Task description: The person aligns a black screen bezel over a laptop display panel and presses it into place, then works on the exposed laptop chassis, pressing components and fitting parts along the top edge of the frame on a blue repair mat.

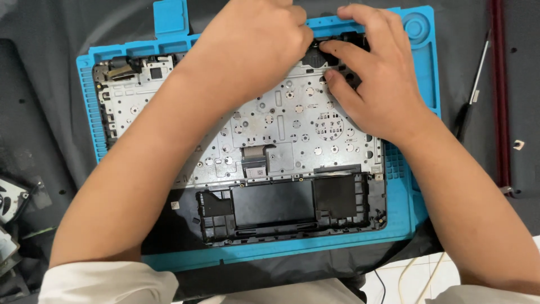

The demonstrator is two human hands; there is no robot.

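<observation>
Both hands at far edge of an opened laptop shell (247,141), its bare metal keyboard backplate dotted with round studs, lying flat on a blue rubbery ridged mat (402,214) on the table. Left hand (253,42) curled into a fist, grip pressed together over a small black plastic part (322,53). Right hand (374,79) pinching that same part, thumb and fingers closed on it. Matte black rectangular trackpad frame (281,205) at near edge. Slim screwdriver (472,90) lies well apart at right on dark cloth.
</observation>
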